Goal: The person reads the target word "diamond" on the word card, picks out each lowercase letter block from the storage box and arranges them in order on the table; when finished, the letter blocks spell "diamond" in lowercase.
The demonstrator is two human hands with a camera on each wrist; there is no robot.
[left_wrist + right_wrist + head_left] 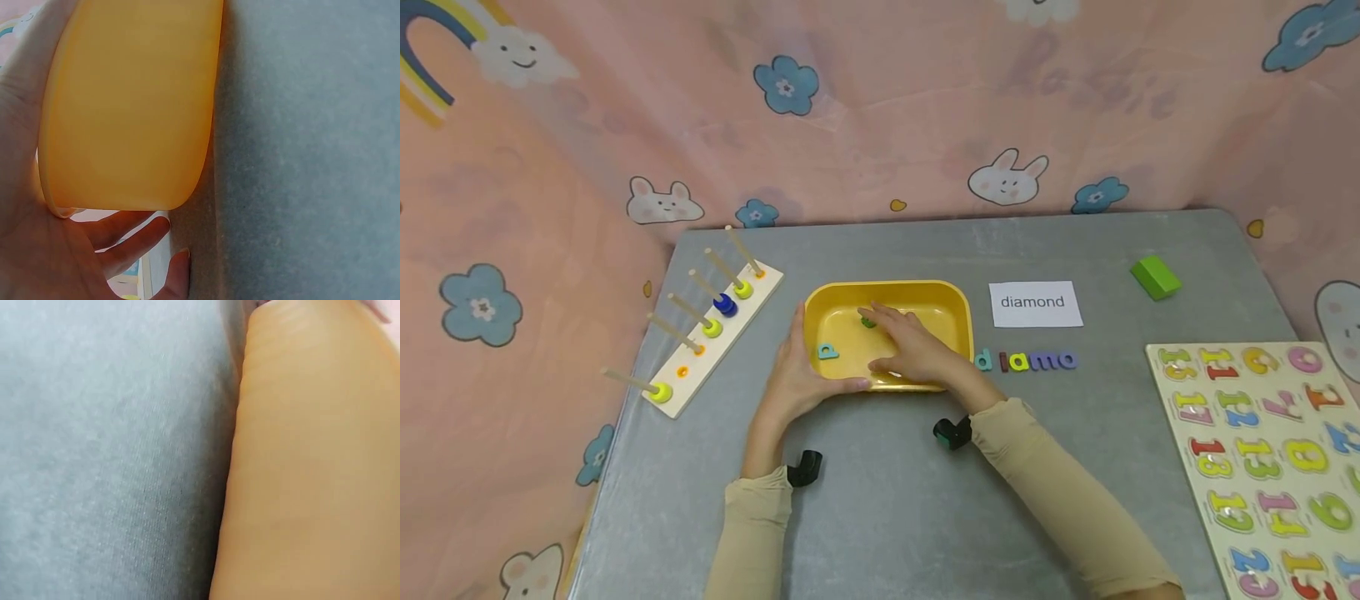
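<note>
A yellow tray (pixel 891 287) sits on the grey table. My left hand (pixel 793 367) holds its near left corner, the thumb along the front rim and the fingers along the left side; the left wrist view shows the palm against the tray wall. Inside lie a light blue letter (pixel 827 352) and a small green letter (pixel 868 322), whose exact shape is partly covered. Over the tray reaches my right hand (pixel 913 346), fingers spread, fingertips at the green letter and thumb apart from it. Right of the tray, coloured letters (pixel 1041 361) form a row below a white card (pixel 1036 303) reading "diamond".
At the left stands a white peg board (pixel 688 367) with upright wooden pegs and yellow and blue rings. A green block (pixel 1156 277) lies at the back right. A number puzzle board (pixel 1247 417) takes up the right front. Patterned pink cloth (pixel 865 150) hangs behind the table.
</note>
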